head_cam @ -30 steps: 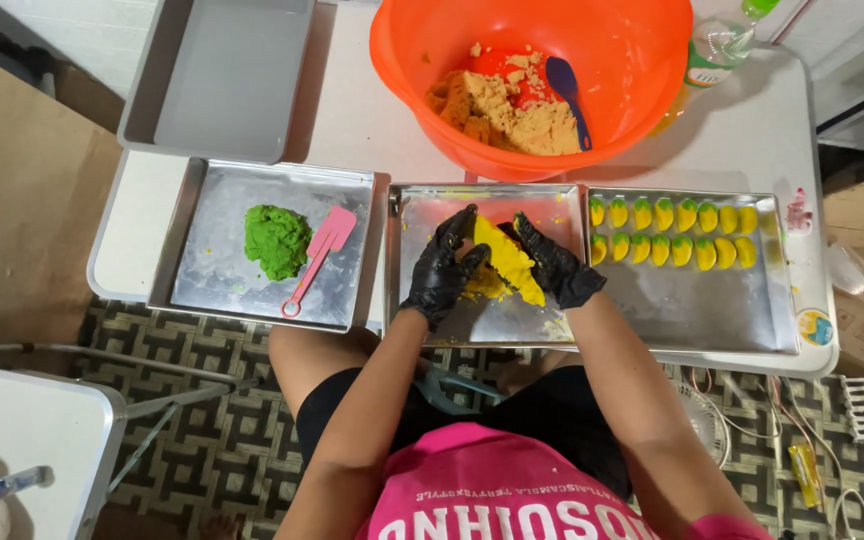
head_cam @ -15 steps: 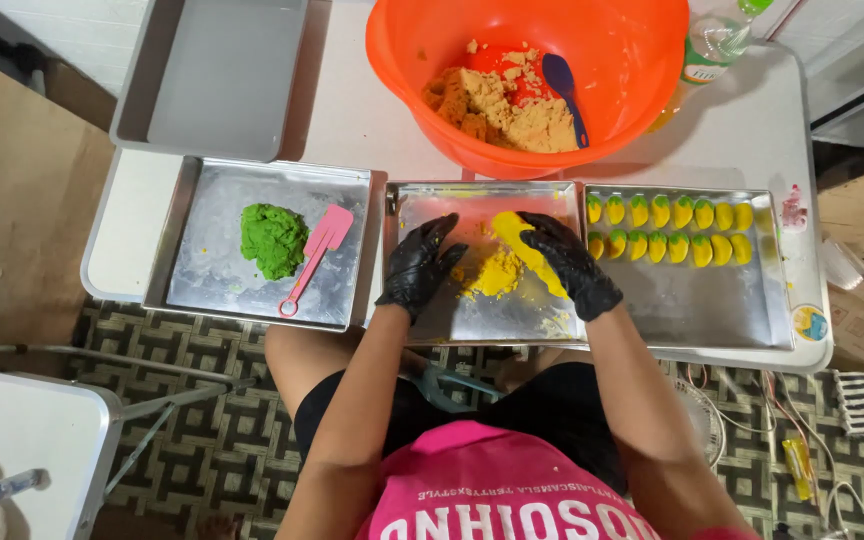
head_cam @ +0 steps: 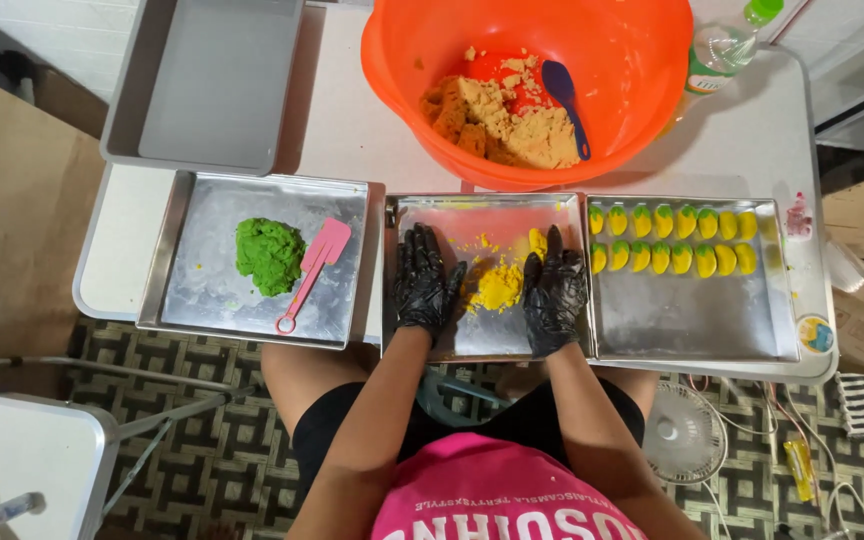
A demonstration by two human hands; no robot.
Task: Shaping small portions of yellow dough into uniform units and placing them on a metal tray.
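Note:
Both my hands wear black gloves and lie flat, fingers spread, in the middle metal tray (head_cam: 452, 338). My left hand (head_cam: 424, 283) rests just left of a lump of yellow dough (head_cam: 497, 287). My right hand (head_cam: 554, 290) presses down beside the lump's right side, with a small yellow piece (head_cam: 536, 241) near its fingertips. Neither hand holds anything.
The right tray (head_cam: 692, 325) carries two rows of small yellow-green shaped pieces (head_cam: 672, 238). The left tray (head_cam: 202, 300) holds green dough (head_cam: 269, 255) and a pink spatula (head_cam: 312, 262). Behind stand an orange bowl (head_cam: 642, 100) with crumbly brown filling and a blue spoon (head_cam: 564, 95), a grey tub (head_cam: 207, 85) and a bottle (head_cam: 727, 45).
A second ago both hands held the yellow dough lifted together. They have since lowered it, moved apart and flattened onto the tray on either side of it.

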